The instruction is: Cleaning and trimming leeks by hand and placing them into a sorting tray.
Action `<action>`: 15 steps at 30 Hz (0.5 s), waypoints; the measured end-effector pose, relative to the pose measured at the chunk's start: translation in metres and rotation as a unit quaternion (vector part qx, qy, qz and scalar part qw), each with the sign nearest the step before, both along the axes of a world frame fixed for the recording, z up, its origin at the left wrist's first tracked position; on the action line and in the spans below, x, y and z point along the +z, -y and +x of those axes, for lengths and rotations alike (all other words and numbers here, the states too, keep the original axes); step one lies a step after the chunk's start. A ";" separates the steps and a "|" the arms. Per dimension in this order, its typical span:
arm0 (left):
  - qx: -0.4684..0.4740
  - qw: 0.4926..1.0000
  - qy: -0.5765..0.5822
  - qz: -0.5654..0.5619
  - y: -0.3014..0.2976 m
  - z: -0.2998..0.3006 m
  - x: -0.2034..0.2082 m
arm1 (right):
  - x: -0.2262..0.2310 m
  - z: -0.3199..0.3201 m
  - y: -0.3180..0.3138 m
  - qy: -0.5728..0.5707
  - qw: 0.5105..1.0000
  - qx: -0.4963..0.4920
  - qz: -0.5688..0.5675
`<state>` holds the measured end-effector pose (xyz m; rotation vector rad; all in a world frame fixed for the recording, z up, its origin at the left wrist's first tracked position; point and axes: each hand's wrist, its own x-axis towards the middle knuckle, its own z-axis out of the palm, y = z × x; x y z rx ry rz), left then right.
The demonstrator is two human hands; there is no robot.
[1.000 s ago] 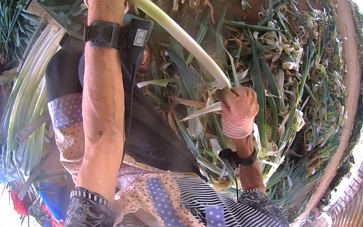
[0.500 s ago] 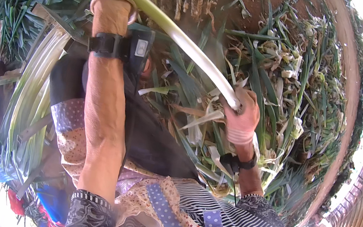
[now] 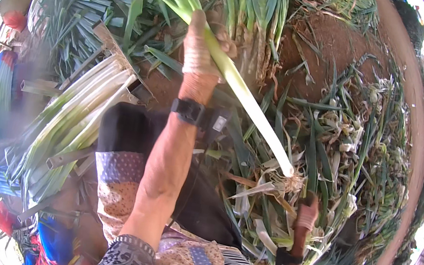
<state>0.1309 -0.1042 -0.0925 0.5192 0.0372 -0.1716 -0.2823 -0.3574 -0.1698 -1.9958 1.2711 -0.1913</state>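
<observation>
My left hand [image 3: 203, 48], in a pale glove with a dark strap on the wrist, is closed round a long leek [image 3: 250, 100] at its upper green part. The leek slants down to the right, its leaves fanning out beyond my hand. At its lower white end a tuft of roots [image 3: 291, 183] shows. My right hand [image 3: 308, 213], also gloved, is a little below and right of the roots, apart from the leek. It lies partly in shadow over the trimmings, and its fingers do not show clearly.
On a metal-framed stand [image 3: 119, 51] at my left lies a row of leeks [image 3: 77, 105]. Behind it is a heap of green leeks [image 3: 69, 15]; a bundle of leeks [image 3: 255, 17] stands at the far middle. Leaf trimmings [image 3: 354, 144] cover the ground at right.
My right hand has left the leek's root end and moved down and right. The view has shifted, so my left hand with the leek shows further right and lower.
</observation>
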 end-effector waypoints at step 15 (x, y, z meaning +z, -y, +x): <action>-0.129 0.979 -0.037 -0.153 -0.008 -0.017 0.013 | 0.086 0.137 -0.138 -0.105 0.942 0.269 -0.169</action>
